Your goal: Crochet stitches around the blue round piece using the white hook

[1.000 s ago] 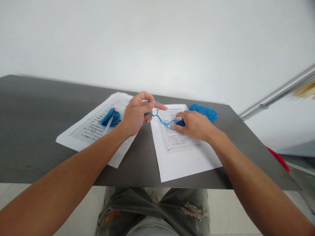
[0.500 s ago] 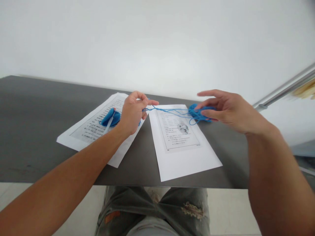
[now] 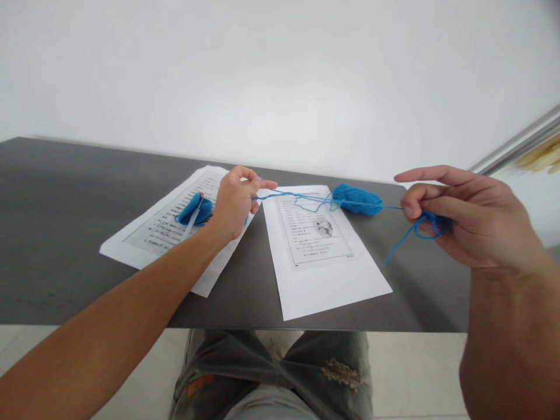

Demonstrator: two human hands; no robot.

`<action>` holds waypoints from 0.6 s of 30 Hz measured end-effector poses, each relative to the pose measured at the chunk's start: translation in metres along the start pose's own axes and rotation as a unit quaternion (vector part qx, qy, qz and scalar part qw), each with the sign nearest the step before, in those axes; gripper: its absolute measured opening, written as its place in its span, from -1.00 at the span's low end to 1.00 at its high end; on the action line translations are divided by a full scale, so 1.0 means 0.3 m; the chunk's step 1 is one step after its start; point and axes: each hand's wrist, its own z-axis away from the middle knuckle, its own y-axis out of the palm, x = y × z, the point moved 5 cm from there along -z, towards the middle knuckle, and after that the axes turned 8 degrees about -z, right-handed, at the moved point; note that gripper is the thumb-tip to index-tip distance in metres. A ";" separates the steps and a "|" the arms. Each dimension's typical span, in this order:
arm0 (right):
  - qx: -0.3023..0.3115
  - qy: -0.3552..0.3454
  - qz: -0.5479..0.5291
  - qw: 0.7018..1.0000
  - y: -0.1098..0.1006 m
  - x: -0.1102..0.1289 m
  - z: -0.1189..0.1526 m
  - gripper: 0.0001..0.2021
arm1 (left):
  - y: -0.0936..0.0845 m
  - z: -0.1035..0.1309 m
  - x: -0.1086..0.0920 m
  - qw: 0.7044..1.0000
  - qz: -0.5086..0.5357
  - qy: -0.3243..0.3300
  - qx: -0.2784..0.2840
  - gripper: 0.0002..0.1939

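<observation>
My left hand (image 3: 238, 201) is closed on blue yarn (image 3: 286, 194) above the gap between two printed sheets, its index finger pointing right. Strands run from it to a blue yarn ball (image 3: 357, 199) at the top of the right sheet (image 3: 332, 283). Beyond the ball, my right hand (image 3: 464, 216) pinches the yarn, with a loose bundle of loops (image 3: 431, 226) in its fingers and one end hanging down. On the left sheet (image 3: 131, 248) lies a small blue piece (image 3: 195, 209) with a white-handled tool (image 3: 192, 219) on it.
Both sheets lie on a dark grey table (image 3: 65, 233), which meets a white wall (image 3: 262, 81) at the back. My legs in torn trousers (image 3: 275, 373) are below the front edge. At the far right is a metal rail (image 3: 520, 140).
My right hand has moved right, away from the yarn ball, drawing a strand and the loose loops with it. The ball now shows uncovered. My left hand has hardly moved.
</observation>
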 end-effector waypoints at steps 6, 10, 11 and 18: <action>0.130 -0.009 0.133 0.982 0.081 -0.046 0.032 -0.84 | -0.003 0.003 -0.011 1.000 0.021 0.020 0.001 -0.78; 0.273 0.013 0.209 0.939 0.167 -0.118 0.055 -0.78 | -0.010 0.004 -0.020 0.999 0.034 0.042 -0.005 -0.77; 0.296 0.021 0.222 0.929 0.184 -0.132 0.058 -0.75 | -0.011 0.005 -0.022 0.998 0.036 0.047 -0.006 -0.77; 0.312 -0.010 0.302 0.901 0.235 -0.136 0.040 -0.60 | -0.013 0.007 -0.032 0.997 0.043 0.070 -0.013 -0.78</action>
